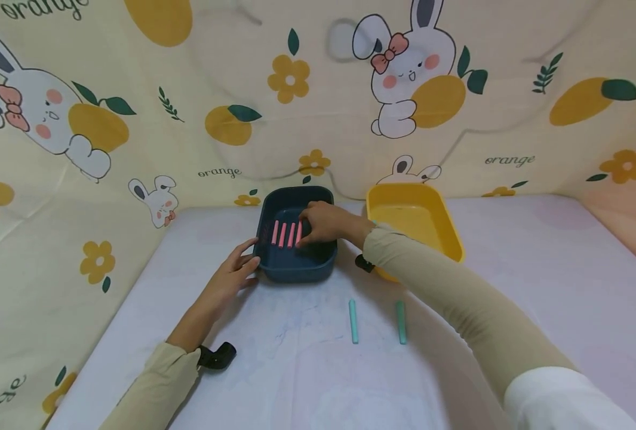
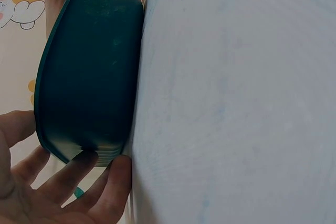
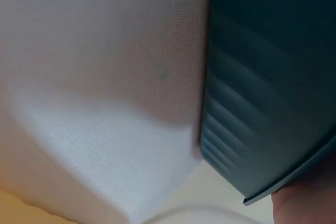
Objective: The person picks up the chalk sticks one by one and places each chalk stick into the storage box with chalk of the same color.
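My right hand reaches into the dark blue tray and pinches the rightmost pink chalk stick between thumb and fingers. Several more pink chalk sticks lie side by side on the tray floor, left of that hand. Spread fingers of my left hand touch the tray's left side and rim; the left wrist view shows them against the outer wall. In the right wrist view, the tray's ribbed wall hides most of the right hand, which shows only at the lower corner.
To the right stands a yellow tray, partly covered by my right forearm. Two teal chalk sticks, one on the left and one on the right, lie apart on the white tabletop. A patterned cloth hangs behind the trays.
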Available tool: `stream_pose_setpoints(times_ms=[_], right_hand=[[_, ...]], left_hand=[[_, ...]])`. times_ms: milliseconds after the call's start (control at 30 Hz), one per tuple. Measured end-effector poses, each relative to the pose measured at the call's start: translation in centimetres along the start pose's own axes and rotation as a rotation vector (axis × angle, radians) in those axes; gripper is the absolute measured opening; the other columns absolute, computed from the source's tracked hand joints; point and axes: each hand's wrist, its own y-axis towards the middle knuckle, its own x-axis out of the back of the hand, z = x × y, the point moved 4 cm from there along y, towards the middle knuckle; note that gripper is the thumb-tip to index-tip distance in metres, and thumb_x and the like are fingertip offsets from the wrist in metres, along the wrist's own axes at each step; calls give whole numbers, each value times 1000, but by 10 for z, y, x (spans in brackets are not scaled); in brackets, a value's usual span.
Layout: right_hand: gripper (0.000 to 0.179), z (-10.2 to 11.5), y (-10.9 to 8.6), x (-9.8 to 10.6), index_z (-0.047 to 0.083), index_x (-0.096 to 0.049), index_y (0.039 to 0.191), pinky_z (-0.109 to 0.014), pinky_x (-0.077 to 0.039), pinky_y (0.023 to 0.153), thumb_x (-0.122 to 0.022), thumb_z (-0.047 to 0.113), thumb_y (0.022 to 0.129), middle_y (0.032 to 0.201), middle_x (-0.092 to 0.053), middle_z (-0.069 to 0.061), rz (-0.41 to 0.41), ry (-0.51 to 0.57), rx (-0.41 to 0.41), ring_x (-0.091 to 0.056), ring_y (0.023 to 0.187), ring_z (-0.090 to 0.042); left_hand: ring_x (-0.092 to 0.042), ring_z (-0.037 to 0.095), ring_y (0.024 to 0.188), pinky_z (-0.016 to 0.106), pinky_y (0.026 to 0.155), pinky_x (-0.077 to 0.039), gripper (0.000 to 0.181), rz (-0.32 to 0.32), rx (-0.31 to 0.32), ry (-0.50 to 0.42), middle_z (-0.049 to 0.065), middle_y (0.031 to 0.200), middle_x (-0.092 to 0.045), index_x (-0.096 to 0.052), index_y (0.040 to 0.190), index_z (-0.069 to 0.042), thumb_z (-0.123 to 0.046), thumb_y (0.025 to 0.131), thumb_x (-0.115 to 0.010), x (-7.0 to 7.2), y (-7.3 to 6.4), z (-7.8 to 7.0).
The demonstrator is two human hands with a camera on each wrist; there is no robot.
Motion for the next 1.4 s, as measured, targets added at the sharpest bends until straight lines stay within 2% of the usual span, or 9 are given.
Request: stream_pose_setpoints(times_ms=[267, 533, 833, 1267, 1400], right_hand=[[76, -2, 5, 1, 12, -55, 141, -40, -46, 110, -72, 59, 83, 137, -54, -10, 47, -12, -37, -51, 121, -24], [75, 0, 8, -2, 13, -55, 141, -41, -45, 110, -71, 59, 84, 140, -54, -9, 75, -71, -28, -50, 126, -25], [71, -2, 14, -7, 14, -60, 136, -43, -47, 107, -71, 59, 83, 135, -57, -9, 80, -123, -39, -51, 121, -25], [64, -4, 16, -8, 15, -64, 131, -43, -47, 105, -70, 58, 84, 129, -60, -7, 84, -124, -32, -52, 118, -25], [68, -4, 15, -7, 14, -62, 135, -41, -46, 108, -70, 58, 84, 133, -59, -8, 72, -99, -21, -52, 121, -24]], left_hand=[[-42, 35, 142, 52, 114, -41, 55, 4, -9, -3, 17, 159, -35, -25, 157, -33, -30, 106, -47, 1, 0, 0], [-42, 35, 142, 53, 114, -41, 55, 4, -13, -8, 18, 159, -36, -24, 157, -32, -29, 107, -46, 1, -1, 2], [-43, 35, 142, 53, 113, -41, 55, -2, -17, 5, 18, 158, -36, -25, 157, -33, -28, 107, -46, 1, -1, 1], [-43, 35, 142, 52, 113, -42, 55, -4, -12, 4, 18, 158, -37, -25, 157, -33, -28, 107, -46, 0, 0, 1], [-43, 35, 142, 52, 113, -42, 55, -4, -12, 8, 18, 158, -37, -24, 157, -33, -29, 107, -46, 1, -1, 1]])
